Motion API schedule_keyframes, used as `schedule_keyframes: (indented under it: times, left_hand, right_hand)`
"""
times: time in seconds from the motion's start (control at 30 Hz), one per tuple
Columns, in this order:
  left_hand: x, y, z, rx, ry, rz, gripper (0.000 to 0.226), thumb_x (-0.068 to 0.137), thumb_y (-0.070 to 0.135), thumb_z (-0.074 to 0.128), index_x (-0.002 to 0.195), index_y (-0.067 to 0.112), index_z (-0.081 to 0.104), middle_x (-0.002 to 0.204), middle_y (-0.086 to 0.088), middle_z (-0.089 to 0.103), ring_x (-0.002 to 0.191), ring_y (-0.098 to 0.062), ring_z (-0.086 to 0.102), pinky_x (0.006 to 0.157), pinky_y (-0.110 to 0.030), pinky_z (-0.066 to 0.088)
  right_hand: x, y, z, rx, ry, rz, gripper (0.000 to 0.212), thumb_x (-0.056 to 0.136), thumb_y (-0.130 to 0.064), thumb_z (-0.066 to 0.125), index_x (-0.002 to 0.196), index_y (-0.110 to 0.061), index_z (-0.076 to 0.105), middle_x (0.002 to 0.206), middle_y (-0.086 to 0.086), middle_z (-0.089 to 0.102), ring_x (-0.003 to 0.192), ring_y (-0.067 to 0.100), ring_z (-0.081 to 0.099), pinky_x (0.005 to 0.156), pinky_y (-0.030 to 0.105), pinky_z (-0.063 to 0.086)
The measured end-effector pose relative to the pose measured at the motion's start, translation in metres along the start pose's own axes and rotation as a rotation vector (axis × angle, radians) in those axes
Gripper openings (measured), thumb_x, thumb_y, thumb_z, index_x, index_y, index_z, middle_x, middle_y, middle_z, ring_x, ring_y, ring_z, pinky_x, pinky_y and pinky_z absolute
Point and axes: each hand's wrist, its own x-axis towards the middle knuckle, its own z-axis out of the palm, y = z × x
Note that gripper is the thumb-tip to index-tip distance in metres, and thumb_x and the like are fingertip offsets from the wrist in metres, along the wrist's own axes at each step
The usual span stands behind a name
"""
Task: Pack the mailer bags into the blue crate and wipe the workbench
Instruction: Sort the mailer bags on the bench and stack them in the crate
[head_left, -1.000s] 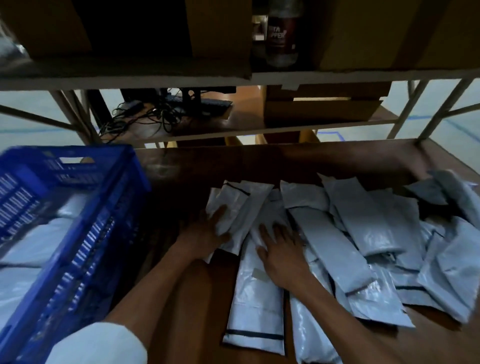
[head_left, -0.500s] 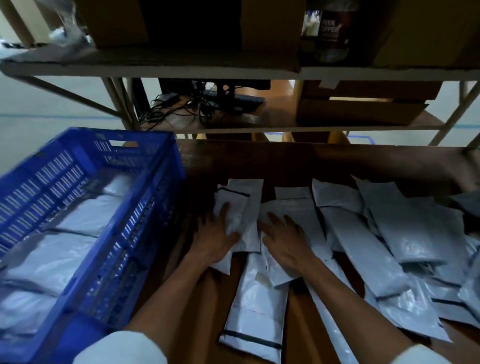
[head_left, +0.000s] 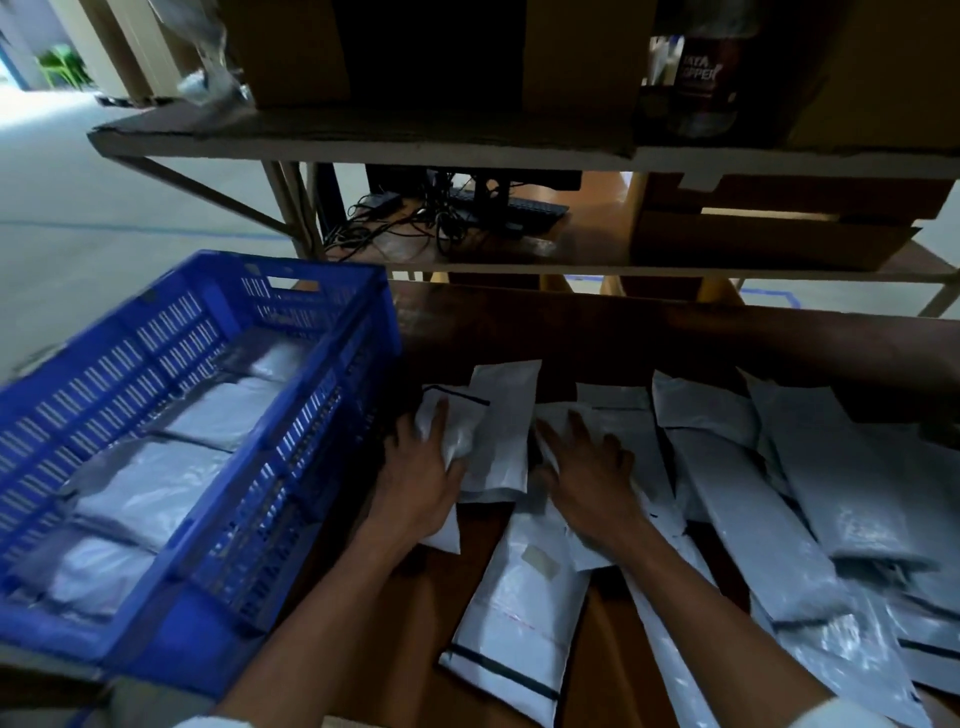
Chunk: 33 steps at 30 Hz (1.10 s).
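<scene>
crate (head_left: 291, 467) wall left, shelf (head_left: 467, 148) overhead

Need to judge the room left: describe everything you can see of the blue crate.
The blue crate looks like moulded plastic, with slotted walls and a handle cutout in its far wall. It stands upright and open-topped at the left end of the workbench, its left side cut off by the frame. Grey-white mailer bags lie flat inside, below the rim. The left hand lies close beside its right wall.
</scene>
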Motion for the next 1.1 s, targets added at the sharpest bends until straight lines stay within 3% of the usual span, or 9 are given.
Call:
schedule_keyframes:
  times: [0.17,0.3,0.4,0.53,0.63,0.77,0.9,1.0,1.1]
  left_hand:
    - [-0.004,0.017,-0.047,-0.040,0.235,0.041,0.070,0.099,0.043,0.048,0.158,0.037,0.011,0.151,-0.014,0.024,0.124,-0.040,0.042,0.096,-0.058,0.048]
    - [0.000,0.020,-0.078,0.033,0.388,0.056,0.065,0.104,0.054,0.033,0.161,0.034,0.009,0.158,-0.016,0.018,0.137,-0.041,0.033,0.104,-0.058,0.041]
    - [0.007,0.008,-0.110,0.134,0.487,-0.003,0.067,0.101,0.055,0.025,0.161,0.028,0.015,0.157,-0.018,0.024,0.133,-0.042,0.037,0.102,-0.058,0.041]
    - [0.006,-0.025,-0.164,0.273,0.614,-0.102,0.061,0.102,0.046,0.037,0.158,0.025,0.027,0.149,-0.016,0.033,0.119,-0.040,0.041,0.092,-0.055,0.042]
    - [0.009,-0.061,-0.200,0.326,0.662,-0.197,0.056,0.102,0.039,0.042,0.155,0.021,0.033,0.144,-0.018,0.039,0.115,-0.042,0.041,0.087,-0.056,0.044]
    - [0.025,-0.111,-0.223,0.384,0.574,-0.353,0.052,0.101,0.031,0.044,0.151,0.015,0.039,0.138,-0.023,0.041,0.109,-0.046,0.043,0.083,-0.057,0.045]
    - [0.050,-0.153,-0.214,0.512,0.274,-0.429,0.051,0.096,0.023,0.048,0.145,0.009,0.042,0.150,-0.019,0.028,0.126,-0.049,0.034,0.094,-0.061,0.044]
    - [0.076,-0.186,-0.188,0.480,0.152,-0.495,0.052,0.092,0.031,0.042,0.140,0.014,0.048,0.152,-0.016,0.029,0.129,-0.048,0.035,0.093,-0.062,0.045]
    - [0.099,-0.200,-0.164,0.334,0.122,-0.632,0.066,0.090,0.040,0.040,0.150,0.012,0.035,0.151,-0.019,0.025,0.128,-0.049,0.040,0.095,-0.065,0.043]
  right_hand:
    - [0.007,0.006,-0.039,0.104,0.213,0.033,0.059,0.100,-0.050,0.033,0.154,-0.045,0.010,0.163,0.002,0.014,0.139,0.047,0.027,0.108,0.066,0.029]
    - [0.023,-0.022,-0.074,0.076,0.328,-0.176,0.061,0.098,-0.054,0.029,0.155,-0.044,0.009,0.164,0.001,0.015,0.140,0.042,0.028,0.106,0.068,0.032]
    - [0.040,-0.063,-0.100,0.079,0.367,-0.360,0.060,0.099,-0.055,0.026,0.155,-0.045,0.007,0.164,0.000,0.011,0.138,0.041,0.028,0.104,0.064,0.033]
    - [0.069,-0.132,-0.124,0.056,0.352,-0.602,0.058,0.098,-0.059,0.009,0.154,-0.050,0.000,0.166,0.001,0.012,0.139,0.042,0.028,0.104,0.063,0.032]
    - [0.086,-0.191,-0.147,0.085,0.348,-0.685,0.061,0.096,-0.057,0.024,0.155,-0.045,0.013,0.164,0.001,0.018,0.134,0.045,0.030,0.108,0.059,0.029]
    - [0.128,-0.265,-0.162,0.133,0.290,-0.854,0.063,0.096,-0.057,0.028,0.155,-0.038,0.020,0.162,0.005,0.024,0.139,0.040,0.034,0.111,0.058,0.028]
    - [0.174,-0.332,-0.151,0.138,0.159,-0.986,0.058,0.101,-0.039,0.047,0.154,-0.023,0.033,0.157,0.014,0.031,0.140,0.033,0.036,0.113,0.049,0.027]
    - [0.204,-0.364,-0.124,0.061,0.027,-0.931,0.061,0.092,-0.056,0.043,0.149,-0.035,0.038,0.157,0.007,0.032,0.134,0.039,0.042,0.110,0.054,0.028]
    - [0.223,-0.372,-0.095,-0.120,-0.014,-0.916,0.056,0.094,-0.058,0.043,0.147,-0.039,0.036,0.159,0.004,0.028,0.130,0.044,0.041,0.107,0.061,0.029]
